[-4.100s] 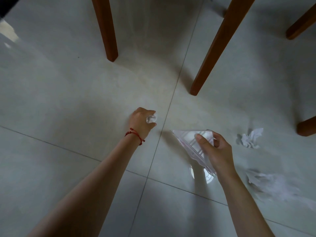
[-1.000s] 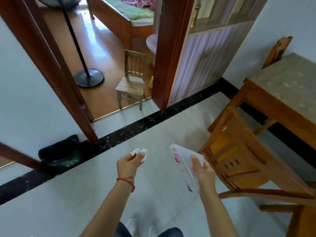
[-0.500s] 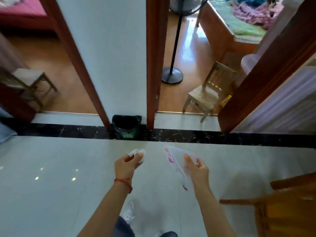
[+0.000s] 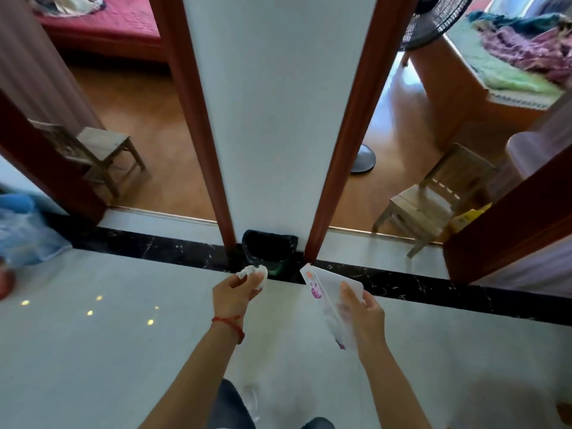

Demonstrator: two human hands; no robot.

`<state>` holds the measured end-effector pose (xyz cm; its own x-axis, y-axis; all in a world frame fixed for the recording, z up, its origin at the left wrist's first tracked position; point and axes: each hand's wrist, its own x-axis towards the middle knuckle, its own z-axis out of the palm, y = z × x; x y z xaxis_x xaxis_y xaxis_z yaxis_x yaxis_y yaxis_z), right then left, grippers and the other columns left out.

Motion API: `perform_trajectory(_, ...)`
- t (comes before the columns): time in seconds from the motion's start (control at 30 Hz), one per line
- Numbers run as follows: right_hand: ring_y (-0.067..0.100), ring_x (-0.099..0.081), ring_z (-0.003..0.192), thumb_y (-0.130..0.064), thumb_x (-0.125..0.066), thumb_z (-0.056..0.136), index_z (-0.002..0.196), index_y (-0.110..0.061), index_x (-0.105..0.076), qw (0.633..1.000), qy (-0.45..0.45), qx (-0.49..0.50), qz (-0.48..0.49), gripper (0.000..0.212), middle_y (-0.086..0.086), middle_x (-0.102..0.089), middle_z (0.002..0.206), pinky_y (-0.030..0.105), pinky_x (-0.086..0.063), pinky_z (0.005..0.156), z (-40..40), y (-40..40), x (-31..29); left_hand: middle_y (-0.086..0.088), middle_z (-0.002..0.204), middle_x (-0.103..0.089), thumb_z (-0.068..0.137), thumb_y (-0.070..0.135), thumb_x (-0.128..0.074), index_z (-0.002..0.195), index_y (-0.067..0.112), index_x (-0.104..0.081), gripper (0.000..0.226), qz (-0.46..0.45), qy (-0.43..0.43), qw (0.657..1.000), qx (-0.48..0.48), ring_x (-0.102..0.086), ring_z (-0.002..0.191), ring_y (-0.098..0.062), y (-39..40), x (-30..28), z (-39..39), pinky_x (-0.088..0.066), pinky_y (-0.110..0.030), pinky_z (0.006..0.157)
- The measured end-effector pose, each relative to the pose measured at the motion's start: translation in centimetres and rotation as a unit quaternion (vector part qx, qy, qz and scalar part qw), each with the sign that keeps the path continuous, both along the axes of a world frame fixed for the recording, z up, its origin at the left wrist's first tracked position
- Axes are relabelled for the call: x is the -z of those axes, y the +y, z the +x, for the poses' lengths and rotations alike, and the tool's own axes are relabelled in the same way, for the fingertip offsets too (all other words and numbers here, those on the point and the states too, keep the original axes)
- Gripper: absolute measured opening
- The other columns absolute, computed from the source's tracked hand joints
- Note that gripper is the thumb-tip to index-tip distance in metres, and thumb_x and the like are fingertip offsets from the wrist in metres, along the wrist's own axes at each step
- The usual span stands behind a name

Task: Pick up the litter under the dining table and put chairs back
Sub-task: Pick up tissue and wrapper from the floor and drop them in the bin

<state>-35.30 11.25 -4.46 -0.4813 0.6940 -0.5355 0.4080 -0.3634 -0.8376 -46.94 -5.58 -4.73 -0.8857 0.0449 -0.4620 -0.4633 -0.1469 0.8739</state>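
I can't see into the black bin [image 4: 268,244]; my left hand [image 4: 232,294] and its crumpled tissue [image 4: 255,273] cover its lower front. The print on the plastic wrapper [image 4: 328,300] is too smeared to read. The fan [image 4: 433,17] is cut by the top edge, its pole hidden behind the door frame [image 4: 349,125]

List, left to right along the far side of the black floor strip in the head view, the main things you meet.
Blue plastic bag → small wooden stool → black bin → fan base → small wooden chair.
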Motion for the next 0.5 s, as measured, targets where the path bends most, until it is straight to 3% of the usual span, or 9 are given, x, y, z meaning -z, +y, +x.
perform_trajectory(0.13,0.030,-0.065,0.083,-0.036,-0.068,0.080,0.111,-0.008,-0.061,1.000,0.000,0.007,0.009,0.043,0.015,-0.066,0.099,0.038,-0.053,0.071,-4.7,0.2,0.7,-0.013,0.091,-0.066,0.073,0.011,-0.074,0.087,0.000,-0.069,0.019,-0.022,-0.007,0.999,0.026,-0.065,0.067,-0.011,0.0,0.8,-5.3,-0.056,-0.026,0.074)
perform_trajectory(0.23,0.025,-0.063,0.079,-0.033,-0.066,0.082,0.110,-0.009,-0.061,1.000,-0.003,0.006,0.007,0.037,0.012,-0.065,0.097,0.029,-0.051,0.061,-7.3,1.0,1.1,-0.014,0.087,-0.065,0.073,0.011,-0.074,0.079,0.001,-0.068,0.013,-0.014,-0.026,0.999,0.021,-0.064,0.072,-0.016,0.5,1.8,-7.8,-0.056,-0.028,0.078)
perform_trajectory(0.4,0.021,-0.063,0.078,-0.035,-0.066,0.081,0.113,-0.008,-0.061,1.000,-0.015,-0.001,-0.002,0.042,0.013,-0.067,0.101,0.026,-0.050,0.062,-11.8,4.6,3.0,-0.018,0.099,-0.066,0.074,0.011,-0.073,0.098,-0.012,-0.063,0.035,-0.009,-0.041,0.999,0.001,-0.065,0.090,-0.022,2.7,3.5,-12.5,-0.056,-0.025,0.077)
perform_trajectory(0.5,0.021,-0.063,0.078,-0.036,-0.067,0.080,0.112,-0.009,-0.061,0.999,-0.032,-0.019,-0.027,0.043,0.012,-0.067,0.100,0.027,-0.050,0.063,-14.6,6.9,4.6,-0.031,0.105,-0.062,0.076,0.007,-0.071,0.100,-0.018,-0.058,0.037,-0.032,-0.038,0.999,-0.022,-0.064,0.091,-0.023,4.6,4.3,-14.5,-0.056,-0.025,0.076)
